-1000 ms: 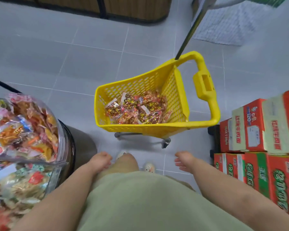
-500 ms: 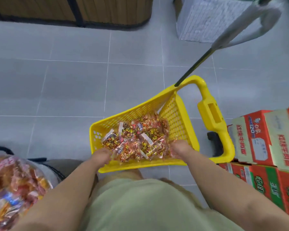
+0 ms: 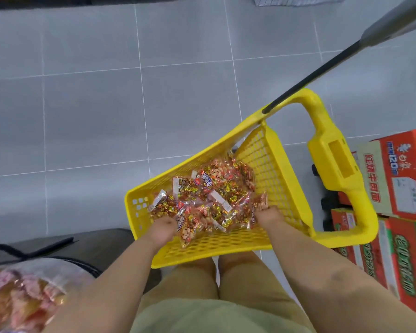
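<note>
Snack packets (image 3: pixel 209 200) now have the left hand (image 3: pixel 163 228) and right hand (image 3: pixel 268 216) plunged among them in the yellow basket (image 3: pixel 281 169). Their fingers are buried, so it cannot be told how far either grip has closed, but gathering seems begun.

A bright yellow basket (image 3: pixel 216 248) with grid-patterned lattice walls holds clear snack packets (image 3: pixel 209 195) speckled red and gold, with white labels. The floor (image 3: pixel 94 111) is pale grey tile crossed by thin white grout lines. Stacked cartons (image 3: pixel 399 179) are red, green and off-white with printed lettering. A pole (image 3: pixel 310 79) is black, turning grey higher up. The shorts (image 3: pixel 202 308) are plain olive.
</note>
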A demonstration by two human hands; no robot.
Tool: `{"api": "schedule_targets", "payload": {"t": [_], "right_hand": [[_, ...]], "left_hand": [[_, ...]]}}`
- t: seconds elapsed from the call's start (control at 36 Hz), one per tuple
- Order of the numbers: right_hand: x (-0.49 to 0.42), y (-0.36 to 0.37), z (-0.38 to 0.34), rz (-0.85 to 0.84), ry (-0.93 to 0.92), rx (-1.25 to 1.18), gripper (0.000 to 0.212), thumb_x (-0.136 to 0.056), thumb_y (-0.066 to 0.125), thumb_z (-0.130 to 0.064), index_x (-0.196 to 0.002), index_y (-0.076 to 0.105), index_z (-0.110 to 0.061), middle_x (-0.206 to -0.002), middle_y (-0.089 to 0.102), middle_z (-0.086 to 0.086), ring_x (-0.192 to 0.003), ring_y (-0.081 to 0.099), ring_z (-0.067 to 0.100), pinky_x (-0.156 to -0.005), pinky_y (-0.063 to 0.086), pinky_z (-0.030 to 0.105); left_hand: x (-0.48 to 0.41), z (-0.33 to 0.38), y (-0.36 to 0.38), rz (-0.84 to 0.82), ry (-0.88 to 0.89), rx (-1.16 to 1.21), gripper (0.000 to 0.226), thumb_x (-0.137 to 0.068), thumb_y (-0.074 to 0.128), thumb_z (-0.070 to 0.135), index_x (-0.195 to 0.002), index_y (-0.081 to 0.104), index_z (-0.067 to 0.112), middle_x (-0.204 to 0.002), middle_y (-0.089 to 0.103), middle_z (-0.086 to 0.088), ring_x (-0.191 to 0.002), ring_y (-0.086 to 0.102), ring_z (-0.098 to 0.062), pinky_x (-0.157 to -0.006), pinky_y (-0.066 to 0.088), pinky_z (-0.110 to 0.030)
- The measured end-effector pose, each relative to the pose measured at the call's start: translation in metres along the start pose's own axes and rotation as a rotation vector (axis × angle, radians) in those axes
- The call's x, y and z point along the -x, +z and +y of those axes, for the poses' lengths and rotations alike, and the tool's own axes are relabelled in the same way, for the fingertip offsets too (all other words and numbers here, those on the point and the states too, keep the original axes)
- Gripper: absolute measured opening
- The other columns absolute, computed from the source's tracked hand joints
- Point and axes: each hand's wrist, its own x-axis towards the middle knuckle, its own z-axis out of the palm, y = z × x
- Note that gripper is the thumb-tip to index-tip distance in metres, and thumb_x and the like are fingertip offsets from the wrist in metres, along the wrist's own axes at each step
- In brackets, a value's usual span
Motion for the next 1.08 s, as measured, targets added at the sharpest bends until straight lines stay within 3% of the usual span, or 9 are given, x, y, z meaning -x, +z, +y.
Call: {"api": "schedule_targets", "payload": {"t": [0.11, 0.22, 0.33, 0.47, 0.58, 0.69, 0.86, 0.94, 1.08], "right_hand": [[0.003, -0.003, 0.002, 0.021, -0.034, 0.03, 0.029, -0.092, 0.055, -0.016, -0.116, 0.056, 0.001, -0.118, 0.061, 0.02, -0.11, 0.057, 0.034, -0.077, 0.042, 0.03], [0.022, -0.023, -0.001, 0.017, -0.155, 0.078, 0.011, -0.088, 0.053, -0.017, -0.094, 0.06, -0.01, -0.096, 0.062, 0.015, -0.097, 0.058, 0.033, -0.071, 0.038, 0.027], [0.042, -0.043, -0.003, -0.025, -0.31, 0.005, 0.01, -0.084, 0.055, -0.015, -0.076, 0.056, -0.021, -0.073, 0.058, 0.003, -0.076, 0.058, 0.029, -0.065, 0.047, 0.035], [0.055, -0.044, -0.023, -0.438, -0.24, -0.37, 0.025, -0.081, 0.067, -0.005, -0.104, 0.066, -0.011, -0.095, 0.07, 0.004, -0.087, 0.067, 0.022, -0.077, 0.057, 0.035], [0.049, -0.028, -0.04, -0.66, -0.211, -0.375, 0.03, -0.08, 0.069, -0.006, -0.108, 0.066, -0.016, -0.108, 0.07, 0.004, -0.097, 0.067, 0.021, -0.086, 0.055, 0.036], [0.033, -0.003, -0.053, -0.794, -0.15, -0.366, 0.047, -0.081, 0.073, -0.034, -0.122, 0.06, -0.016, -0.124, 0.062, 0.006, -0.107, 0.063, 0.026, -0.086, 0.055, 0.04], [-0.014, 0.023, -0.064, -0.087, -0.334, -0.095, 0.029, -0.091, 0.059, -0.032, -0.109, 0.059, -0.009, -0.114, 0.064, 0.01, -0.091, 0.058, 0.02, -0.085, 0.051, 0.037], [-0.033, 0.034, -0.063, -0.105, -0.324, 0.043, 0.045, -0.087, 0.066, -0.027, -0.125, 0.052, -0.008, -0.12, 0.061, 0.012, -0.096, 0.058, 0.022, -0.083, 0.049, 0.032], [-0.048, 0.05, -0.064, -0.152, -0.266, 0.2, 0.07, -0.083, 0.07, -0.03, -0.143, 0.035, -0.017, -0.137, 0.05, 0.011, -0.124, 0.049, 0.03, -0.101, 0.042, 0.036]], "left_hand": [[-0.002, -0.001, 0.008, -0.005, 0.003, 0.014, 0.023, -0.098, 0.046, 0.019, -0.076, 0.055, 0.016, -0.138, 0.054, -0.012, -0.085, 0.059, -0.016, -0.062, 0.042, -0.025], [0.0, 0.013, 0.011, -0.027, -0.043, 0.114, 0.017, -0.098, 0.048, 0.026, -0.085, 0.057, 0.021, -0.096, 0.065, -0.007, -0.078, 0.059, -0.017, -0.075, 0.05, -0.035], [0.001, 0.034, 0.015, -0.079, -0.041, 0.294, 0.017, -0.095, 0.058, 0.033, -0.102, 0.058, 0.018, -0.094, 0.065, -0.003, -0.083, 0.062, -0.017, -0.071, 0.049, -0.028], [0.008, 0.058, 0.019, -0.247, 0.009, 0.573, 0.036, -0.083, 0.071, 0.039, -0.11, 0.055, 0.023, -0.11, 0.066, -0.006, -0.098, 0.066, -0.021, -0.077, 0.054, -0.032], [0.01, 0.061, 0.024, -0.351, -0.013, 0.884, 0.048, -0.07, 0.078, 0.022, -0.112, 0.055, 0.019, -0.094, 0.074, -0.005, -0.08, 0.074, -0.021, -0.064, 0.058, -0.032], [0.004, 0.051, 0.03, -0.283, -0.033, 1.014, 0.065, -0.067, 0.076, 0.014, -0.127, 0.053, 0.006, -0.101, 0.073, -0.011, -0.086, 0.071, -0.024, -0.066, 0.056, -0.035], [-0.012, 0.023, 0.035, -0.108, -0.106, 1.127, 0.068, -0.088, 0.063, 0.002, -0.146, 0.031, 0.015, -0.089, 0.076, -0.007, -0.083, 0.073, -0.021, -0.074, 0.059, -0.039], [-0.018, 0.006, 0.035, -0.042, -0.167, 1.168, 0.058, -0.091, 0.061, 0.003, -0.143, 0.038, 0.007, -0.11, 0.07, -0.017, -0.104, 0.066, -0.03, -0.089, 0.053, -0.045], [-0.02, -0.018, 0.036, 0.002, -0.189, 1.209, 0.027, -0.095, 0.053, 0.002, -0.121, 0.056, 0.006, -0.1, 0.074, -0.012, -0.091, 0.071, -0.025, -0.083, 0.053, -0.044]]}}
